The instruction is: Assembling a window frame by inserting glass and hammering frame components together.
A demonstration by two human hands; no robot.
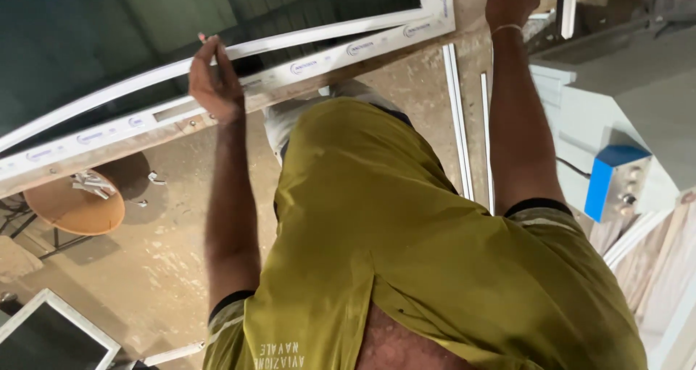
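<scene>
Looking down from the head camera, the view takes in the person's own olive-yellow shirt (406, 254) and both bare arms stretched out to a large white window frame (304, 62) that lies slantwise across the top of the picture, its dark glass filling the upper left. The left hand (214, 84) sits at the frame's near rail about midway along; its fingers are curled over the white profile with the thumb on the near side, closed on the rail. The right hand (513, 0) reaches further, up beside the frame's right corner, with a thin band round the wrist; its fingers run out of the top edge of the picture, so how far they are bent and whether they grip anything cannot be told. Under the frame's near edge runs a brownish wooden strip. On the concrete floor (159, 261) two thin white strips (458, 131) lie side by side between the shirt and the right arm. At left stands a round wooden stool (72, 210), and on its top lies a small heap of pale small parts (93, 183), too small to make out; a few more bits lie on the floor just beside it. At right a blue and white control box (615, 181) with knobs sits on a pale machine. Another white-framed pane (51, 334) lies at the lower left corner.
</scene>
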